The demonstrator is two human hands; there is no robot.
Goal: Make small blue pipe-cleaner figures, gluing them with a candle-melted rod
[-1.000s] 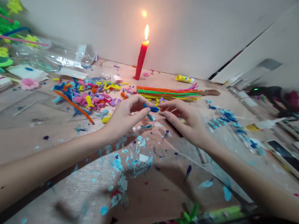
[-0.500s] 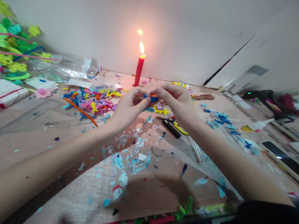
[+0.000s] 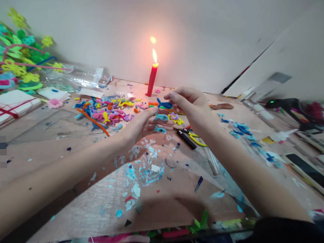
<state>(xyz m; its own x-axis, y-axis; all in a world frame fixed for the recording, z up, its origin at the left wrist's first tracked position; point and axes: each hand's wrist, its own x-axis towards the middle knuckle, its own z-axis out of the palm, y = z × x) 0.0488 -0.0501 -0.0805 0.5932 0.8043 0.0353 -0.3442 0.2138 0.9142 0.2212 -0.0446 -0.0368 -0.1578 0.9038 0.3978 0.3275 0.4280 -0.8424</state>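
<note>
My right hand (image 3: 190, 101) pinches a small dark blue fish-like piece (image 3: 165, 105) at its right end, between thumb and fingertips. Just left of it, my left hand (image 3: 142, 125) has its fingers spread and stretched to the right, the thumb near the blue piece's tail. Two light blue fish-like pieces (image 3: 161, 117) lie along or behind the left fingers; whether they are held is unclear. Behind the hands stands a lit red candle (image 3: 152, 80), tilted slightly right. Yellow and purple flower pieces (image 3: 175, 117) lie beneath the right hand.
Colourful fuzzy pieces (image 3: 108, 112) are heaped left of the hands, beside an orange strip (image 3: 94, 122). A black lighter (image 3: 186, 139) and pliers lie below the right hand. Blue pieces (image 3: 242, 129), a glue bottle (image 3: 281, 135) and a phone (image 3: 309, 171) sit on the right.
My left hand has opened and moved off the dark blue piece, its fingers now stretched lower. The piece stays with my right hand. The view has shifted slightly.
</note>
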